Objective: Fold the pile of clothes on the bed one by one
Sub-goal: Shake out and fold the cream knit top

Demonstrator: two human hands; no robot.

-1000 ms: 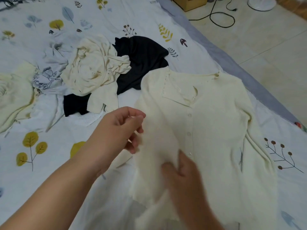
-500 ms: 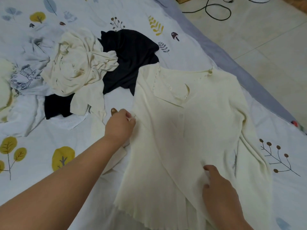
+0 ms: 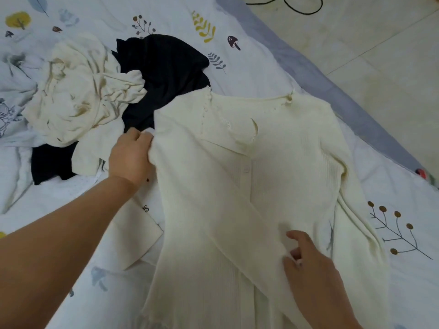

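Note:
A cream ribbed cardigan (image 3: 273,162) lies spread face up on the bed, collar pointing away from me. Its left sleeve is folded diagonally across the front. My left hand (image 3: 130,155) grips the cardigan's left shoulder edge. My right hand (image 3: 311,264) pinches the end of the folded sleeve against the body, fingers curled. Behind and to the left lies the pile: a crumpled cream garment (image 3: 80,91) on top of a black garment (image 3: 164,74).
The bed sheet (image 3: 249,55) is white with leaf and mushroom prints. A folded cream piece (image 3: 135,236) lies under my left forearm. The bed's grey edge (image 3: 356,103) runs diagonally at right, with tiled floor (image 3: 392,55) and a black cable (image 3: 304,5) beyond.
My left hand moved up along the cardigan's left edge to the shoulder. The sleeve now lies diagonally across the front, and my right hand shifted right with its end.

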